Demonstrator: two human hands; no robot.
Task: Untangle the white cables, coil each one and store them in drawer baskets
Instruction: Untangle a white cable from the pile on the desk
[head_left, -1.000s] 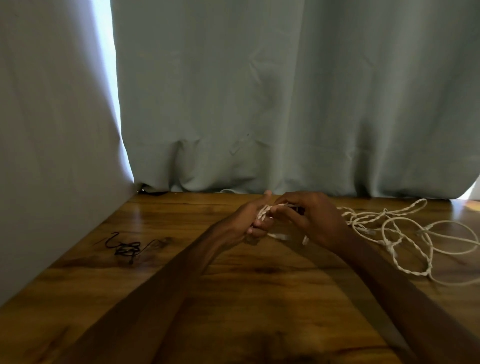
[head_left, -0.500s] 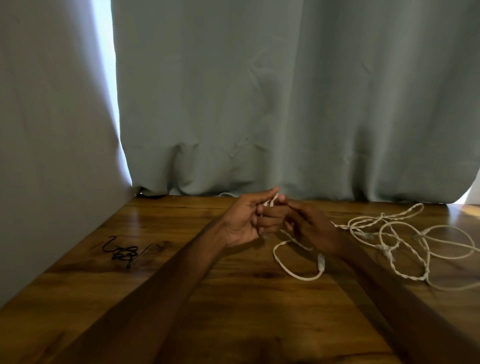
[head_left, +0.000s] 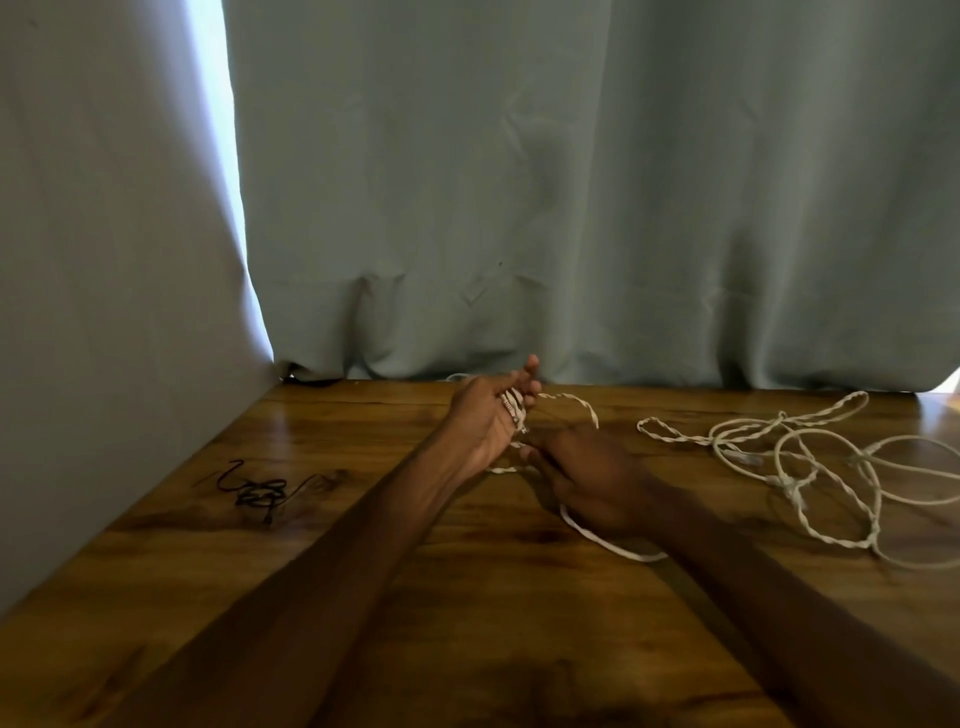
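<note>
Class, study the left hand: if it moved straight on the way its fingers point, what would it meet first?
Most likely the curtain at the back of the table; nothing shows between the left hand and it, though depth is unclear.

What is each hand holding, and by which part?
The left hand holds the thin white cable by turns wound round its fingers; what the right hand holds cannot be told.

Glossy wood table (head_left: 363, 597) — matt cloth curtain (head_left: 571, 208)
</note>
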